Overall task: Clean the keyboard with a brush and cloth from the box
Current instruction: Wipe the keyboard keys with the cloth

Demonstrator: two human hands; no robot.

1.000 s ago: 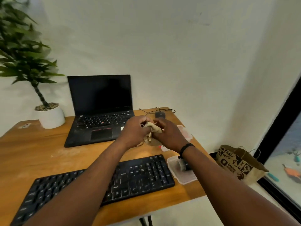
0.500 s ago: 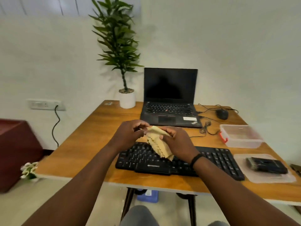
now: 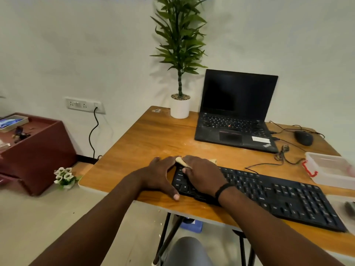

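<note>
A black keyboard (image 3: 278, 194) lies along the front of the wooden table (image 3: 153, 139). My right hand (image 3: 201, 173) presses a beige cloth (image 3: 181, 161) flat onto the keyboard's left end; only the cloth's edge shows past my fingers. My left hand (image 3: 163, 173) rests on the table against the keyboard's left edge, fingers spread around its corner. A clear plastic box (image 3: 330, 169) with a red clasp stands at the right. A dark object, maybe the brush (image 3: 350, 207), is barely visible at the right edge.
An open black laptop (image 3: 234, 112) sits at the back with a potted plant (image 3: 179, 106) to its left and a mouse (image 3: 303, 137) with loose cables to its right. A maroon cabinet (image 3: 32, 150) and small flowers (image 3: 64, 177) are on the floor at left.
Both hands came down from holding the cloth in the air to the keyboard's left end. The cloth now lies under my right hand, and my left hand has let go of it. The view swung left.
</note>
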